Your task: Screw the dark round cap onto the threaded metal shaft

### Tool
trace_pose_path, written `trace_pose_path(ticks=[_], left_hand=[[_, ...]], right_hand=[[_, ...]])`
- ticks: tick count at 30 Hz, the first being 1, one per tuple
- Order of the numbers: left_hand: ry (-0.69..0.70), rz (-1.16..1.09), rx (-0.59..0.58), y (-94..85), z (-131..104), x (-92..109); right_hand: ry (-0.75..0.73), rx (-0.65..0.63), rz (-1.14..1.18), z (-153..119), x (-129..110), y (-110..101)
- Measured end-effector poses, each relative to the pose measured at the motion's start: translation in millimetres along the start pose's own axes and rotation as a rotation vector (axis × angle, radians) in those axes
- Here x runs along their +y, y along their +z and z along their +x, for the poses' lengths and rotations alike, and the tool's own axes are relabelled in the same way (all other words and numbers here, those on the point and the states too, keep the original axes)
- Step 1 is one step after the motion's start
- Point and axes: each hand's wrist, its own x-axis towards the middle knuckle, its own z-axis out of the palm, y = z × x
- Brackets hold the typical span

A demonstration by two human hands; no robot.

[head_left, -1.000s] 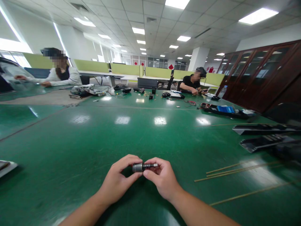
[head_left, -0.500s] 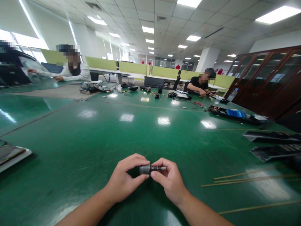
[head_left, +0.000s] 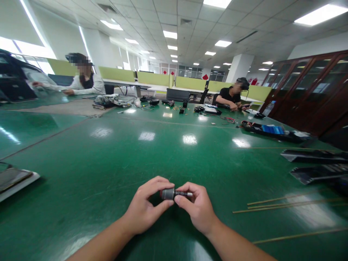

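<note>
Low in the middle of the head view, my two hands meet around a small grey cylindrical part with a ribbed, spring-like shaft (head_left: 168, 194). My left hand (head_left: 144, 206) pinches its thick body between thumb and fingers; a reddish end shows at the left. My right hand (head_left: 199, 208) has thumb and fingers closed about the dark shaft, whose silver tip points right. The part lies roughly level, just above the green tabletop (head_left: 122, 163). Its exact kind is too small to make out.
Several thin yellowish rods (head_left: 282, 206) and dark metal channels (head_left: 312, 156) lie at right. A flat device on a white base (head_left: 19, 183) sits at left. A black tray with blue items (head_left: 272, 130) is farther back. Co-workers (head_left: 231, 96) sit across the table.
The part has turned slightly in my fingers, and its reddish left end now shows. Both hands keep their hold and have barely shifted.
</note>
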Motion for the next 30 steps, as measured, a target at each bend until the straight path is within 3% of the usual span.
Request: trace_pose_path(ticks=[6,30], left_hand=[[-0.069,-0.018,0.043,4.1,-2.8,-4.5],[-0.016,0.003,0.035,5.1,-2.0,-3.4]], right_hand=[[-0.029,0.013,-0.016,-1.2,-2.3,-1.1],[-0.039,0.015,-0.029,-1.0,-5.7,-0.7]])
